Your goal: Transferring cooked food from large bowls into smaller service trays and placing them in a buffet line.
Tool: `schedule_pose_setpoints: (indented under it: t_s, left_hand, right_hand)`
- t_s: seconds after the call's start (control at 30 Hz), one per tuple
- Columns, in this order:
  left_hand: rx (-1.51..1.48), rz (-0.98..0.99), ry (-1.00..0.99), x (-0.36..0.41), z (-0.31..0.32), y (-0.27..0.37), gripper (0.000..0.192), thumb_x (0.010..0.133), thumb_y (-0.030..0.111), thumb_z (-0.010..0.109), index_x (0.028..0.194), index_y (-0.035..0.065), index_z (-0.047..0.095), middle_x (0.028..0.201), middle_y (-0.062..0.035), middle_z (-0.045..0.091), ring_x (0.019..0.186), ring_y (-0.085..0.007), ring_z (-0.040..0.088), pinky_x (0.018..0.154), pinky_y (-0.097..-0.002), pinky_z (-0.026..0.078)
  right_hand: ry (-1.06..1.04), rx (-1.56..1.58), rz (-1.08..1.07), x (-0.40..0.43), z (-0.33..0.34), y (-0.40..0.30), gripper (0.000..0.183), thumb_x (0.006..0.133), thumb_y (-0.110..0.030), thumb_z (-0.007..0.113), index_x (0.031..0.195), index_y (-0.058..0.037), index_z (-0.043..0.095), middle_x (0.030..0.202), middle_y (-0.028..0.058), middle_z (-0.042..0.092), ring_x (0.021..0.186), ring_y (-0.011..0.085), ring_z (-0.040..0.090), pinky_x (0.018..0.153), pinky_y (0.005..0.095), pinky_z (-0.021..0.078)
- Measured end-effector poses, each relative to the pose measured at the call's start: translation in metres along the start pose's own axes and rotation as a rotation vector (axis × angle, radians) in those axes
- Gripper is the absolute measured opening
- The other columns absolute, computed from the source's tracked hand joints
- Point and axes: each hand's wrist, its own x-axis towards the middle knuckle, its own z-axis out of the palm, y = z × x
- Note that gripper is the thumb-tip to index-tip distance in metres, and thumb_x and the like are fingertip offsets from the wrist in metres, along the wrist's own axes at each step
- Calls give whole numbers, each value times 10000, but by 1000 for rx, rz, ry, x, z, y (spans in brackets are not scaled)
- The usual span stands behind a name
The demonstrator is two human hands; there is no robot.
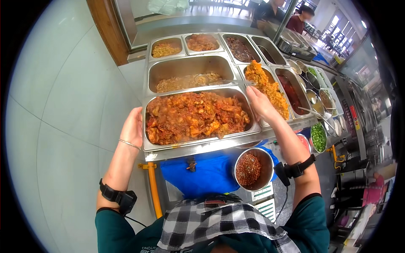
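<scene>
A rectangular steel food pan (202, 142) full of steaming red-brown stew (196, 117) sits at the front left of the steel serving counter (202, 151). My left hand (134, 126) is at its left end, palm against the rim, with the fingers partly hidden. At its right end is my right hand (261, 102), thumb on top near the corner, other fingers hidden below the rim. Behind it, a deep pan (190, 64) holds a low layer of minced food and a ladle (202, 80), whose handle reaches over towards my right hand. Orange battered pieces (269, 88) are heaped in the pan on the right.
Smaller food pans (201, 43) line the back. A steel pot of peanuts (253, 169) stands below the counter's front edge, beside blue cloth (202, 174). Bowls of chopped greens (318, 137) and sauces are at the right. Several people are farther off, including one in pink (373, 193).
</scene>
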Motion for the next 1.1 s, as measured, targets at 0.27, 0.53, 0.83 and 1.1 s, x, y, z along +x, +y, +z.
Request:
schedule_pose_setpoints:
  t_s: [0.27, 0.53, 0.83, 1.1]
  left_hand:
    - [401, -134, 56, -15, -10, 20, 378, 831, 403, 470, 763, 33, 504, 538, -61, 517, 437, -140, 508, 439, -256, 443]
    - [998, 516, 357, -116, 28, 88, 270, 832, 308, 497, 906, 49, 491, 769, -31, 514, 591, -90, 495, 523, -220, 406]
    - [584, -158, -909, -119, 131, -113, 258, 807, 169, 541, 958, -22, 457, 841, -114, 541, 715, -195, 572, 618, -291, 487]
    - [1001, -555, -1224, -123, 290, -325, 260, 825, 254, 520, 1018, 83, 482, 845, -8, 539, 718, -88, 514, 564, -234, 445]
  right_hand:
    - [-63, -312, -79, -34, -29, -46, 539, 839, -428, 409, 1194, -21, 415, 808, 148, 529, 726, 234, 508, 640, 316, 399]
    - [-86, 62, -104, -127, -89, -21, 351, 837, -186, 518, 1155, -43, 475, 697, 9, 573, 596, 61, 543, 514, 179, 426]
    - [-174, 486, 414, -290, -96, 165, 367, 834, -240, 517, 1133, -29, 479, 743, 31, 580, 621, 84, 553, 529, 231, 456]
    - [190, 680, 805, -535, -93, 346, 362, 878, -339, 388, 802, -16, 532, 577, 45, 553, 512, 143, 531, 475, 261, 419]
